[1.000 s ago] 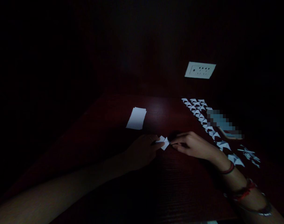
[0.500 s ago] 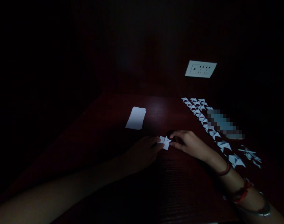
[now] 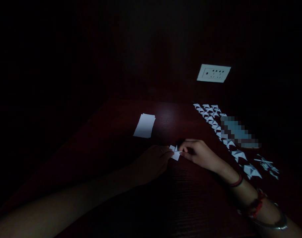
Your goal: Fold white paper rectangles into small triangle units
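Between my hands on the dark red table lies a small piece of white folded paper (image 3: 176, 155), with a pointed flap standing up near its middle. My left hand (image 3: 154, 162) grips its left side, fingers laid over the edge. On the right, my right hand (image 3: 197, 152) is closed in a pinch at the paper's right tip, thumb and index finger close together. A stack of white paper sheets (image 3: 144, 125) lies just beyond my left hand. Dim light hides much of the left hand's fingers.
Rows of folded white paper pieces (image 3: 229, 142) run along the right side. Beside them lies a blurred-out oblong object (image 3: 236, 130), and nearer me a small heap of white paper scraps (image 3: 266, 164). A white socket plate (image 3: 213, 73) is on the back wall.
My right thumb and index finger have closed together at the paper's right side. The flap in the middle looks narrower, and the paper has shifted slightly. The left hand stays almost in place.
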`<state>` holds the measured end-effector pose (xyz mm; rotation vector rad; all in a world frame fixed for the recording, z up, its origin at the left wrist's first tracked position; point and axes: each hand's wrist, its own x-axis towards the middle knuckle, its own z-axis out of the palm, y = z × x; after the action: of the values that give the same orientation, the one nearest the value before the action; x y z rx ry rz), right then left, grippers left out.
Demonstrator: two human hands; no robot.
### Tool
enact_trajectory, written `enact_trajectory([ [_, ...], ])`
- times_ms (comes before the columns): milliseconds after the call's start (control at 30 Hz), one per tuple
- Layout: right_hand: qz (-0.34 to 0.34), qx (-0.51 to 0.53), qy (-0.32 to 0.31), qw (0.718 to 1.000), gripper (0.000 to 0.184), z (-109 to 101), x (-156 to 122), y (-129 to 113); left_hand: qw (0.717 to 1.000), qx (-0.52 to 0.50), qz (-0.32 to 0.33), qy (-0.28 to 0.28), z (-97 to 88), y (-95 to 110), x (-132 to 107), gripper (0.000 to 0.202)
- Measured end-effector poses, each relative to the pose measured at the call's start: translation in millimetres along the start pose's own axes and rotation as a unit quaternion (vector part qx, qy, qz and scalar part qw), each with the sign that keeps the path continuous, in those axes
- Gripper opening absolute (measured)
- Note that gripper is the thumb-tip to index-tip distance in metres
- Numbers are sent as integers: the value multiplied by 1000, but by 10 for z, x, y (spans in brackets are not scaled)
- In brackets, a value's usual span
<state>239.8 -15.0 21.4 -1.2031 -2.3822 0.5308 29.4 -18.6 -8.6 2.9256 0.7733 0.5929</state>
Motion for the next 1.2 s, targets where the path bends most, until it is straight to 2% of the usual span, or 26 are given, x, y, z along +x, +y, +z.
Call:
enact_trajectory([
  [167,-26,-14,10,1000,14,6,-7,-33,1000,10,-4,-8,-12,0,12,35],
  [400,-30,-61,6,998,15,23,-33,-11,1000,17,-2,-16,-7,-8,14,37],
  [933,-75,-171,-55,981,19,-7,-66,-43,999,26,-4,-28,-6,-9,34,36],
  [1200,-95,-165,-75,979,21,-35,-67,-34,998,25,-11,-48,-16,-12,40,37],
])
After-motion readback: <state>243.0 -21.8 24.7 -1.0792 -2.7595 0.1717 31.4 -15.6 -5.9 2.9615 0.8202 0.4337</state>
